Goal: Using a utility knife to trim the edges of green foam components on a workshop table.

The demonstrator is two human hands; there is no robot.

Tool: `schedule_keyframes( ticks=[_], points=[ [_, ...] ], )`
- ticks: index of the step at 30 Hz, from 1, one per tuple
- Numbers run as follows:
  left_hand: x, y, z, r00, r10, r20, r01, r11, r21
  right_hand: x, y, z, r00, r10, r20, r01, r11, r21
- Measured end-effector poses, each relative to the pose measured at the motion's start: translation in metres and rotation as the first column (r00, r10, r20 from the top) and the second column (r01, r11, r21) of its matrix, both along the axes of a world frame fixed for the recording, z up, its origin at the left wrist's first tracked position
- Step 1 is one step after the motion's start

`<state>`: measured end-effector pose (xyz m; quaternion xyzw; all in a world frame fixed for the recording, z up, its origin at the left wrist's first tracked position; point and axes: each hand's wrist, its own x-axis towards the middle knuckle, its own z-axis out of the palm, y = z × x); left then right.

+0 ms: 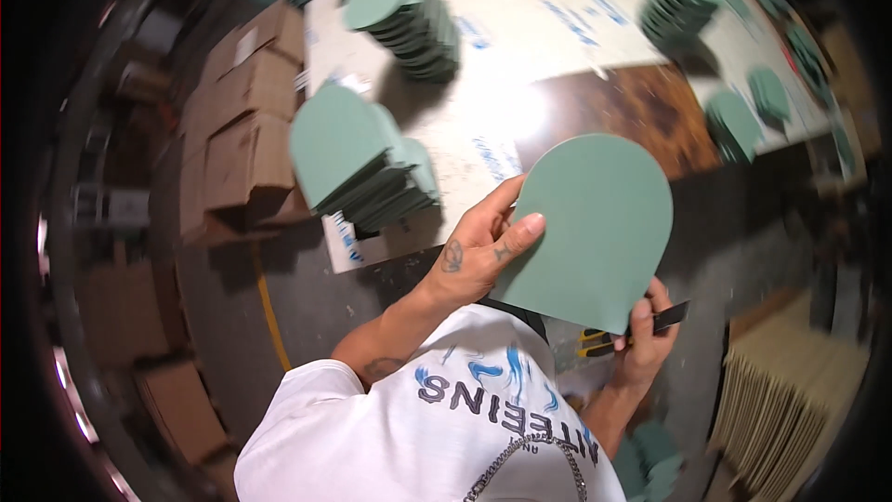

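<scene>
A pale green, arch-shaped flat panel (pixel 595 223) is held up in front of me, its straight edge toward my body. My left hand (pixel 488 246) grips its left edge, thumb on the top face and fingers underneath. At the panel's lower right corner, my right hand (pixel 646 321) is closed around a slim hand tool with a flat black end (pixel 671 316) sticking out to the right. Yellow-and-black parts show left of that hand, seemingly the same tool's handle. Its exact kind cannot be made out.
Stacks of similar green panels stand on the white table: left (pixel 348 153), far left (pixel 400 14) and far right (pixel 678 5). A brown marbled board (pixel 632 116) lies at its near edge. Cardboard boxes (pixel 246 130) are piled at left; tan sheets (pixel 776 400) stand at lower right.
</scene>
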<state>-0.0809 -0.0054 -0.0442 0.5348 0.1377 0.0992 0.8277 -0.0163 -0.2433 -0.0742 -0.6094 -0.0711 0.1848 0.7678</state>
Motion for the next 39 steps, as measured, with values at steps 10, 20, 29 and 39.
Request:
schedule_keyframes(
  ticks=[10, 20, 29, 39],
  points=[
    [-0.091, 0.144, 0.022, 0.699, 0.715, 0.005, -0.631, 0.613, 0.475, 0.016, 0.235, 0.022, 0.658, 0.752, 0.037, -0.745, 0.657, -0.115],
    [-0.110, 0.209, -0.026, 0.471, 0.876, -0.099, -0.363, 0.295, 0.884, 0.029, 0.321, 0.014, 0.499, 0.834, 0.237, -0.666, 0.543, -0.511],
    [-0.083, 0.195, -0.006, 0.441, 0.888, 0.135, -0.357, 0.035, 0.934, 0.096, 0.244, -0.016, 0.743, 0.630, -0.224, -0.669, 0.702, -0.244],
    [0.119, 0.101, 0.022, 0.865, 0.434, 0.252, -0.462, 0.489, 0.740, 0.152, 0.069, -0.093, 0.444, 0.176, -0.878, -0.031, 0.983, 0.181]
  ],
)
